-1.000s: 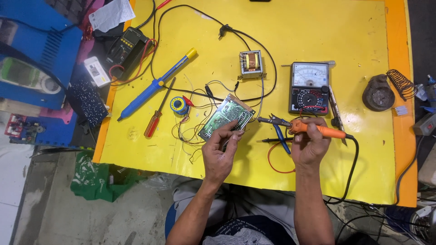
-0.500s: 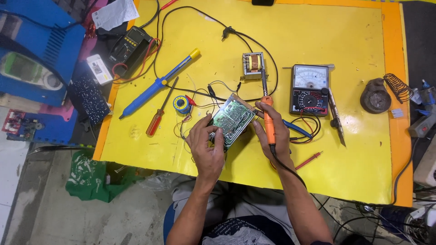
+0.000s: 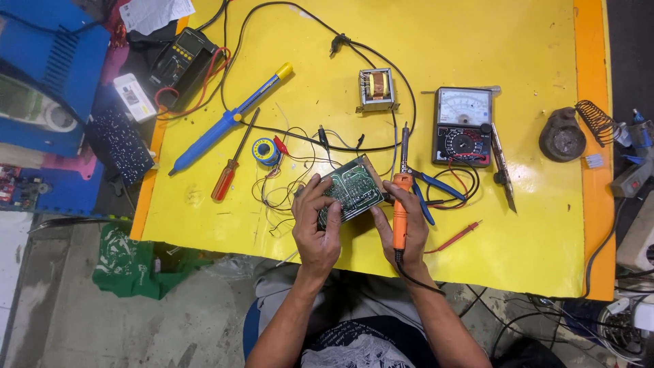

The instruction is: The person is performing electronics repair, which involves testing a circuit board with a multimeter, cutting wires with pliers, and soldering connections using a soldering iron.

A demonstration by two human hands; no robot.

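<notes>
A green circuit board (image 3: 353,188) is held tilted above the yellow table (image 3: 531,232). My left hand (image 3: 316,225) grips its left edge, fingers curled over the board. My right hand (image 3: 406,228) holds an orange-handled soldering iron (image 3: 400,204) upright along the board's right edge, its metal tip pointing away from me. The iron's black cord runs back under my right wrist. Thin wires trail from the board to the left.
On the table lie a blue desoldering pump (image 3: 228,119), a red screwdriver (image 3: 228,174), a solder spool (image 3: 264,150), a small transformer (image 3: 376,88), an analog multimeter (image 3: 463,125), blue pliers (image 3: 429,191), tweezers (image 3: 503,170) and a red probe (image 3: 455,237). An iron stand (image 3: 564,135) sits at right.
My right hand brought the soldering iron from the right, beside the multimeter, to the board's right edge and turned it upright. The board has tilted slightly more toward me.
</notes>
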